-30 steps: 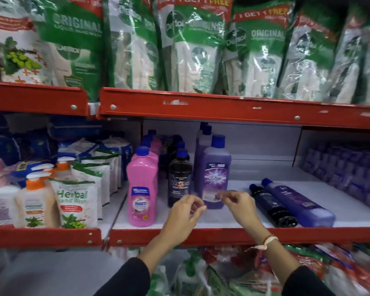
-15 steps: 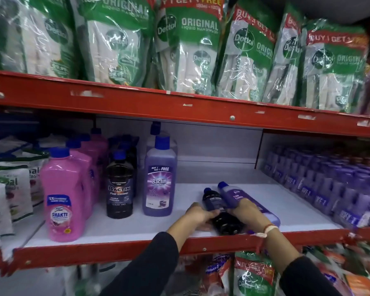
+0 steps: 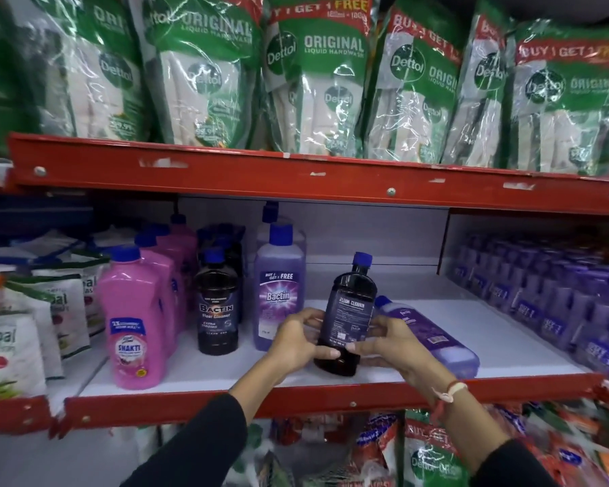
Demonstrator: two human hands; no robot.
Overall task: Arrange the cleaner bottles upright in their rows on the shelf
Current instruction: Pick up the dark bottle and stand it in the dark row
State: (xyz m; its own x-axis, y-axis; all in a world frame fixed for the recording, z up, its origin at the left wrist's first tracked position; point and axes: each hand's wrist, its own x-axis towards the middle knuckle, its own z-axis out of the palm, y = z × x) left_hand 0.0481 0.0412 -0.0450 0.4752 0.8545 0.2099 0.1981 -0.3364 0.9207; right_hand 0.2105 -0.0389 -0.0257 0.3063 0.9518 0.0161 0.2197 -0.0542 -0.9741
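While purple bottle (image 3: 433,337) lies flat, left hand (image 3: 296,340), right hand (image 3: 389,340) clamp black bottle (image 3: 347,314) near-upright on shelf (image 3: 507,342).

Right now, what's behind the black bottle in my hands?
Behind the black bottle, held upright by the left hand and right hand, a purple bottle lies on its side. Part of its neck end is covered.

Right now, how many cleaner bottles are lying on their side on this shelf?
1: the purple bottle lies flat, right of the black bottle held nearly upright in both hands. None else visible.
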